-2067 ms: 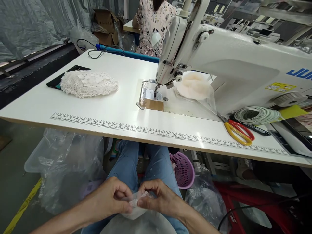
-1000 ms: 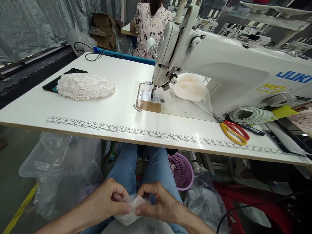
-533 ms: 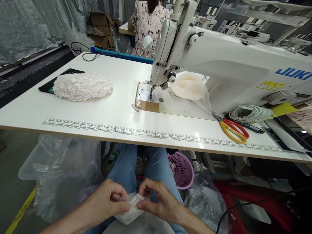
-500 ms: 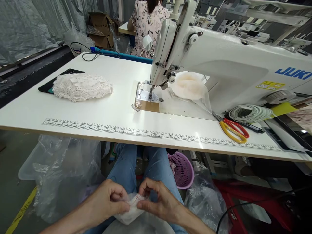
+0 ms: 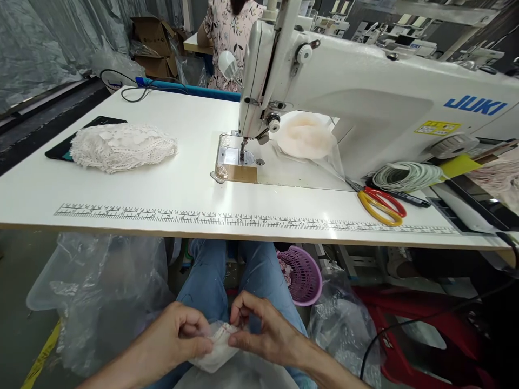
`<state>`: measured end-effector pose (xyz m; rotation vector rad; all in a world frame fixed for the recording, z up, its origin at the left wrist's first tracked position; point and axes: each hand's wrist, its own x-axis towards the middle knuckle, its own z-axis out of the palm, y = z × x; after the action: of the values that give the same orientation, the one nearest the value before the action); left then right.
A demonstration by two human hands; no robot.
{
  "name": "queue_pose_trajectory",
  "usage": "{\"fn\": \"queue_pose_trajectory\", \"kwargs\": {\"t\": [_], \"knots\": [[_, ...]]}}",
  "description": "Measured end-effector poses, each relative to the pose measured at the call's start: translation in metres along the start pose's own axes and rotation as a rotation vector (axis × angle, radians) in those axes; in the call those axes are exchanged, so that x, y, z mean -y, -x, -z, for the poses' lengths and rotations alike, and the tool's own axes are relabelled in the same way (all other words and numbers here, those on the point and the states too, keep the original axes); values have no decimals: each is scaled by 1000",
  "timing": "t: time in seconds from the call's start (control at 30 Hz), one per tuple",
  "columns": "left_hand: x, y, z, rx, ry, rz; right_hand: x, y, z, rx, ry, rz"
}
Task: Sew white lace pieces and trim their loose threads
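Note:
Over my lap, a small piece of sheer white fabric (image 5: 219, 348) with a stitched edge is pinched between both hands. My left hand (image 5: 188, 337) is closed on its left side, thumb on top. On the right side, my right hand (image 5: 257, 329) grips the upper edge between thumb and curled fingers. More pale sheer material (image 5: 243, 373) lies beneath, across my lap. Above, on the white table (image 5: 170, 189), stands a sewing machine (image 5: 365, 102). A bundle of white lace (image 5: 124, 146) rests at the table's left, partly on a dark flat object (image 5: 60, 143).
Red-and-yellow-handled scissors (image 5: 381, 205) and a coil of pale cord (image 5: 407, 177) lie at the table's right. Peach and white fabric pieces (image 5: 306, 138) sit under the machine arm. Below are a purple basket (image 5: 306, 275) and plastic bags (image 5: 109, 292). A person (image 5: 231, 38) sits beyond.
The view has shifted slightly, so the table and machine appear further left. Both hands keep their hold on the white fabric, with almost no visible movement.

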<state>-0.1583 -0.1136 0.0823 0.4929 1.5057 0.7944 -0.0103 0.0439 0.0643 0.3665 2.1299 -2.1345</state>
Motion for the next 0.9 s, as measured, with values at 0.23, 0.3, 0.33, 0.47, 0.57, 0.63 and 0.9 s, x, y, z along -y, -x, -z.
{"fn": "queue_pose_trajectory", "kwargs": {"t": [0.23,0.3,0.33,0.47,0.57,0.63,0.9], "knots": [[1,-3,1,21,-32,-3,-1,1,1,14,-18,33],[1,-4,1,21,-39,5,-1,0,1,21,1,30],[2,-4,1,20,-40,6,-2,0,1,23,17,28],[6,-6,1,18,-50,0,-6,-2,-1,24,68,2],[5,-6,0,9,-92,-18,-7,-4,-3,-5,90,-22],[3,-7,0,-13,-109,-33,-5,-4,-4,-33,94,29],[2,-9,1,-90,-41,-73,17,-1,1,-154,347,226]]}}
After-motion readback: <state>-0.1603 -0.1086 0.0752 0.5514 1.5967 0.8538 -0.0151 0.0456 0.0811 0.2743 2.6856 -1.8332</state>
